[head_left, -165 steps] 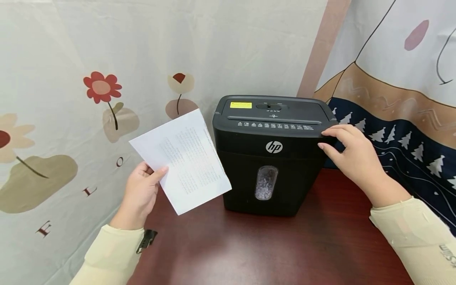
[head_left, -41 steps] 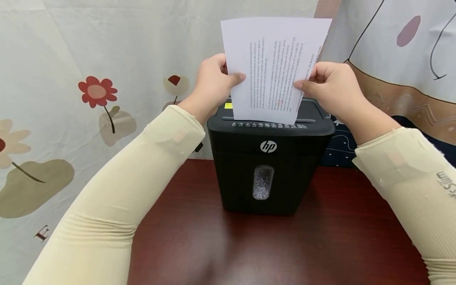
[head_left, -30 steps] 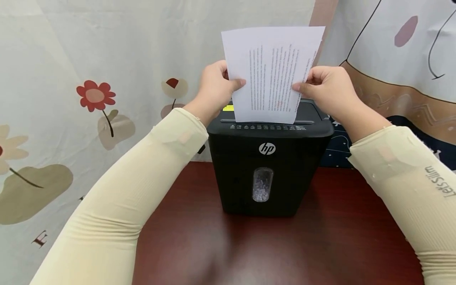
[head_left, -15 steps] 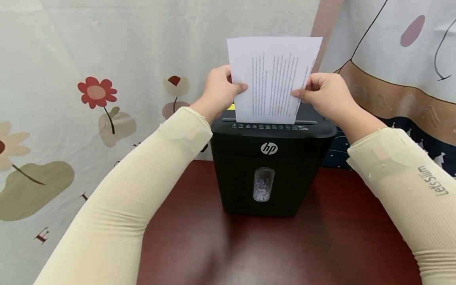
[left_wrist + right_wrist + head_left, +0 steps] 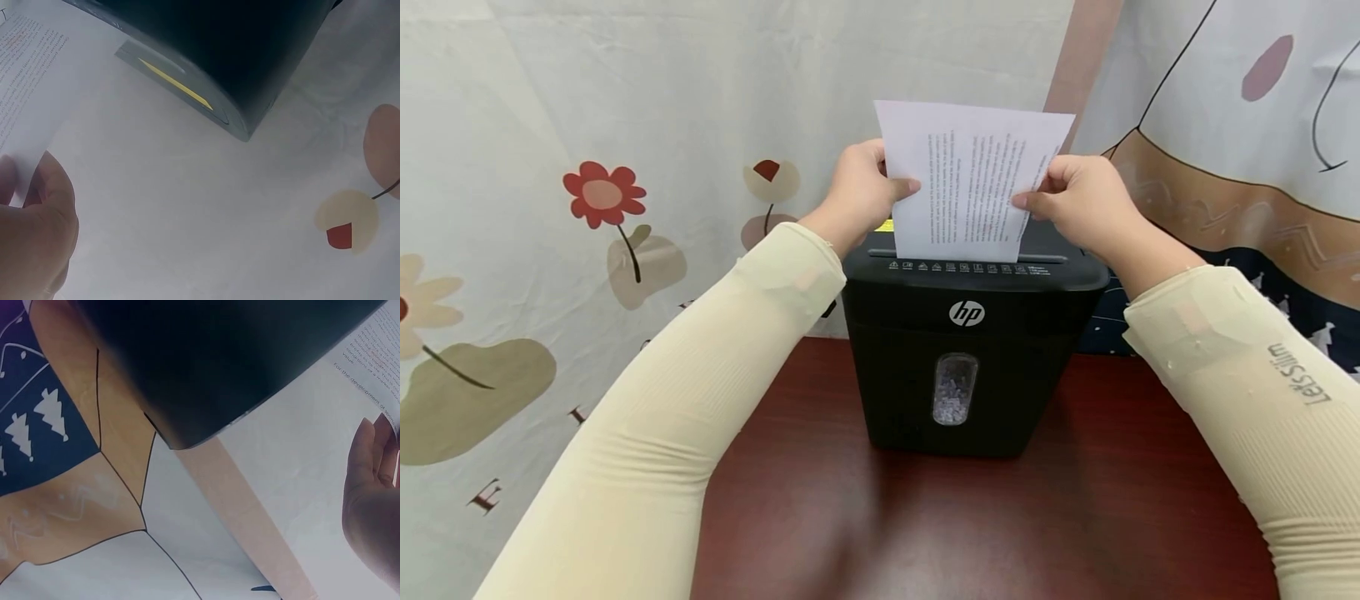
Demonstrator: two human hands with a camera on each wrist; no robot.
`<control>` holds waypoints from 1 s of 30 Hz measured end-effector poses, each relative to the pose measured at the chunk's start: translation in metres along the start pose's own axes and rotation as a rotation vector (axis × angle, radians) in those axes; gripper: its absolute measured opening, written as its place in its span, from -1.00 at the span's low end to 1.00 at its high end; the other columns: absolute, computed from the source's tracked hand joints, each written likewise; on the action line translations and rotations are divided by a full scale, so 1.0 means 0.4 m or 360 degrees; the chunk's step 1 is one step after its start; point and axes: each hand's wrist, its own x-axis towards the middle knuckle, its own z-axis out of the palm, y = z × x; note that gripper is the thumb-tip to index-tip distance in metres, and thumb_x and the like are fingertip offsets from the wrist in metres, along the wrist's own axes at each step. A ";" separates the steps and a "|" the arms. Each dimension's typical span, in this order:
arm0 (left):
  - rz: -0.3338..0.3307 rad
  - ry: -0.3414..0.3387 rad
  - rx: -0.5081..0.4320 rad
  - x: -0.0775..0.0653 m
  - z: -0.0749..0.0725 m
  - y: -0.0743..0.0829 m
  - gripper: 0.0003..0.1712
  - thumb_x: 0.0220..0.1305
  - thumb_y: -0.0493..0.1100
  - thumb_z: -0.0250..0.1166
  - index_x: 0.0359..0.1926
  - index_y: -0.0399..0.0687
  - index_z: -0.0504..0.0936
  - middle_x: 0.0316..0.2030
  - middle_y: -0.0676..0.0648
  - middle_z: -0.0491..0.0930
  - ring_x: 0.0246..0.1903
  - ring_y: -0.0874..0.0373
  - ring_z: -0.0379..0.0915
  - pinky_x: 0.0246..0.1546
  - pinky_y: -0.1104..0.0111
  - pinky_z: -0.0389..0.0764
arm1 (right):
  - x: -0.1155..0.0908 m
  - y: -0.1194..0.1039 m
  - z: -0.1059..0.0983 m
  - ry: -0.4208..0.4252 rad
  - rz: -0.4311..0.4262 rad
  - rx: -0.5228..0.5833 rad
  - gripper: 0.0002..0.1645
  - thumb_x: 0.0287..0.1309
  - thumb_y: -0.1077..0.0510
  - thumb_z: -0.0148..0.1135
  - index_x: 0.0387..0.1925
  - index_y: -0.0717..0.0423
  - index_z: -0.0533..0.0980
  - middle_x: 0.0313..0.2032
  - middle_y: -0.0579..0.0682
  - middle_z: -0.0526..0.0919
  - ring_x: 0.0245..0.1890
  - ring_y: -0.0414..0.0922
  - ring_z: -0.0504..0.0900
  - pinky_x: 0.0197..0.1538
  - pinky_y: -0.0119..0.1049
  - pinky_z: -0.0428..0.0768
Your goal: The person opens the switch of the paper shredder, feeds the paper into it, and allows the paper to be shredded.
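A printed sheet of paper (image 5: 964, 175) stands upright over the black HP paper shredder (image 5: 902, 367), its lower edge in the feed slot. My left hand (image 5: 863, 185) pinches the sheet's left edge, thumb on the printed side. At the right edge, my right hand (image 5: 1086, 196) pinches it between thumb and curled fingers. The left wrist view shows the left hand (image 5: 40, 228) on the sheet's edge, with the shredder's corner above. In the right wrist view the right hand (image 5: 375, 494) touches the paper's edge. The part of the sheet inside the slot is hidden.
The shredder stands on a dark red wooden table (image 5: 970, 525). Paper shreds show through its small window (image 5: 956, 389). Behind hangs a pale printed curtain (image 5: 700, 92) with flowers; a dark blue tree-patterned part lies to the right.
Earlier, the left hand alone held the sheet beside the shredder and the right hand touched the shredder's corner. Both hands then held it over the slot, and the sheet has sunk lower.
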 end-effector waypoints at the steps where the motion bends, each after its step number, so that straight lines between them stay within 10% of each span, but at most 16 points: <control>1: -0.0002 -0.0005 -0.0003 0.000 -0.002 0.000 -0.64 0.26 -0.43 0.22 0.08 -0.17 0.56 -0.03 -0.08 0.61 -0.08 0.15 0.56 -0.13 0.40 0.51 | 0.001 -0.001 0.001 0.0004 -0.0004 -0.0005 -0.73 0.23 0.13 0.29 -0.15 0.26 0.63 -0.04 0.16 0.67 -0.28 -0.27 0.53 -0.38 -0.45 0.41; 30: -0.0073 -0.0006 0.0186 0.014 -0.004 -0.034 -0.61 0.28 -0.37 0.24 0.13 -0.18 0.51 0.06 -0.07 0.58 0.02 0.18 0.51 0.04 0.39 0.48 | 0.013 0.003 0.020 -0.0115 0.0064 0.0053 -0.72 0.26 0.14 0.25 -0.12 0.29 0.59 -0.02 0.17 0.66 -0.18 -0.18 0.61 -0.22 -0.48 0.55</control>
